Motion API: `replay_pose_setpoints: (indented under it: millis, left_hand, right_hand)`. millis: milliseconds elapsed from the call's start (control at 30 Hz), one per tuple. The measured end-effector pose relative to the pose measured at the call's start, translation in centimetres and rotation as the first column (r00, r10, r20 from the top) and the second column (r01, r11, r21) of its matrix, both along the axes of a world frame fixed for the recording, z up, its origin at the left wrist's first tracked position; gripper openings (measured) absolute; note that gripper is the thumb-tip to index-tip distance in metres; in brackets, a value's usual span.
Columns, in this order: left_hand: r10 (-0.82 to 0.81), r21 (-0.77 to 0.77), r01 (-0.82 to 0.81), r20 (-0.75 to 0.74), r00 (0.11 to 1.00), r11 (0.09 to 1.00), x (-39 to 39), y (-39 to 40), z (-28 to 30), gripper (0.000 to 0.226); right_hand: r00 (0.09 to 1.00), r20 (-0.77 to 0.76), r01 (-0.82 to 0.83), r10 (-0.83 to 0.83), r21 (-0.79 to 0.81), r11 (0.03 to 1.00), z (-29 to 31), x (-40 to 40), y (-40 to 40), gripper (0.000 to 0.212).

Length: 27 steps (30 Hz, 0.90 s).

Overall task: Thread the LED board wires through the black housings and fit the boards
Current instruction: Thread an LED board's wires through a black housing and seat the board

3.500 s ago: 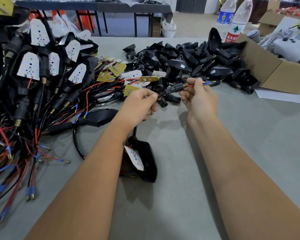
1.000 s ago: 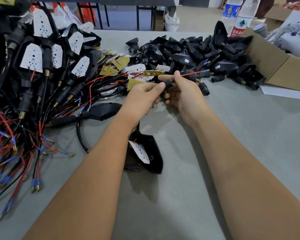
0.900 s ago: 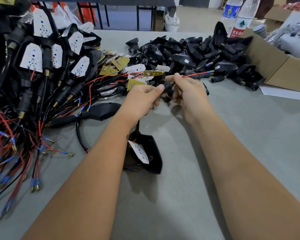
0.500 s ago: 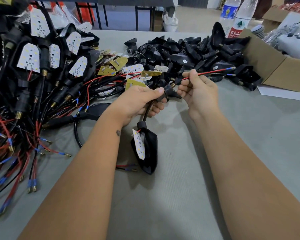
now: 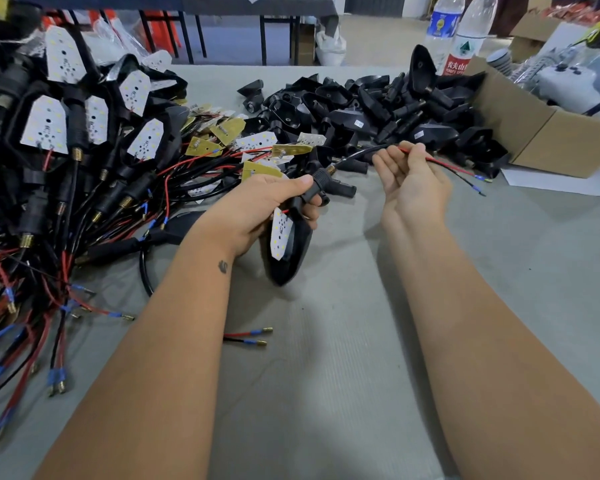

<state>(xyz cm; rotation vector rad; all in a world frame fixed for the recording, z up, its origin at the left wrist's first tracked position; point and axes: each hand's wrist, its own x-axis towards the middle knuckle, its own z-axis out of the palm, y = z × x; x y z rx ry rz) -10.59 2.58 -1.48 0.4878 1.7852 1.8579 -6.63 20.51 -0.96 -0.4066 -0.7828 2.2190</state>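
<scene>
My left hand [image 5: 257, 209] grips the ribbed stem of a black housing [image 5: 288, 258], which hangs below it with a white LED board [image 5: 280, 233] sitting loosely in its mouth. Red and black wires [image 5: 444, 166] come out of the stem's threaded end and run to the right. My right hand [image 5: 413, 181] pinches these wires between thumb and fingertips, palm up. The wires' blue-sleeved terminals trail past the right hand over the table.
A heap of finished housings with boards and wires [image 5: 66, 150] fills the left. Loose empty black housings [image 5: 368, 109] lie at the back centre, loose boards [image 5: 257, 157] before them. A cardboard box [image 5: 541, 133] and two bottles [image 5: 461, 39] stand back right. A loose wire pair [image 5: 246, 337] lies near me.
The right hand has pulled the wires further out to the right. The housing has risen off the table toward my left hand, and the board has drawn up to its mouth.
</scene>
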Motion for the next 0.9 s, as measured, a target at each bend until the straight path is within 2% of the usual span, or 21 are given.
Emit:
replay_pose_setpoints:
  millis: [133,200,267,333,400,433,500,600,733,833,900]
  left_hand:
    - [0.068,-0.019,-0.069,-0.044,0.997,0.997,0.2,0.2,0.0,0.036]
    - [0.103,-0.020,-0.105,-0.076,0.992,0.994,0.4,0.4,-0.2,0.037]
    - [0.157,-0.030,-0.162,-0.127,0.979,0.986,0.4,0.5,-0.4,0.038]
    - [0.217,-0.073,-0.235,-0.195,0.957,0.969,0.3,0.7,-0.5,0.048]
    - [0.257,-0.074,-0.279,-0.220,0.941,0.957,0.4,0.6,-0.4,0.054]
    - [0.264,-0.043,-0.279,-0.209,0.942,0.959,0.4,0.6,-0.3,0.049]
    - [0.259,-0.016,-0.269,-0.217,0.941,0.963,0.5,0.6,-0.1,0.041]
    - [0.312,-0.082,-0.350,-0.297,0.902,0.933,0.5,0.9,-0.1,0.040]
    - [0.484,-0.056,-0.537,-0.361,0.797,0.842,0.6,1.8,-0.4,0.036]
    - [0.540,-0.001,-0.577,-0.351,0.765,0.817,0.7,1.7,-0.4,0.039]
    - [0.556,0.005,-0.596,-0.365,0.747,0.803,0.6,1.4,-0.4,0.043]
  right_hand:
    - [0.985,0.067,-0.154,0.156,-0.038,0.987,0.0,-0.3,-0.9,0.012]
    - [0.932,0.227,-0.307,0.282,0.082,0.948,0.1,-0.2,-1.6,0.012]
    - [0.843,0.362,-0.501,0.398,0.255,0.827,0.1,0.2,-2.6,0.014]
    - [0.762,0.406,-0.642,0.504,0.372,0.671,0.0,0.6,-3.5,0.014]
    - [0.723,0.409,-0.690,0.556,0.454,0.563,-0.1,0.9,-4.0,0.011]
    - [0.721,0.414,-0.692,0.556,0.472,0.546,-0.1,0.9,-4.1,0.010]
    - [0.734,0.431,-0.680,0.526,0.455,0.576,-0.1,0.9,-4.1,0.010]
    - [0.755,0.429,-0.654,0.496,0.433,0.621,-0.1,1.0,-4.1,0.019]
    - [0.723,0.409,-0.691,0.557,0.435,0.577,0.1,1.2,-4.4,0.015]
    - [0.707,0.417,-0.707,0.572,0.433,0.558,0.2,1.2,-4.3,0.008]
    - [0.698,0.406,-0.715,0.590,0.437,0.545,0.2,1.3,-4.0,0.012]
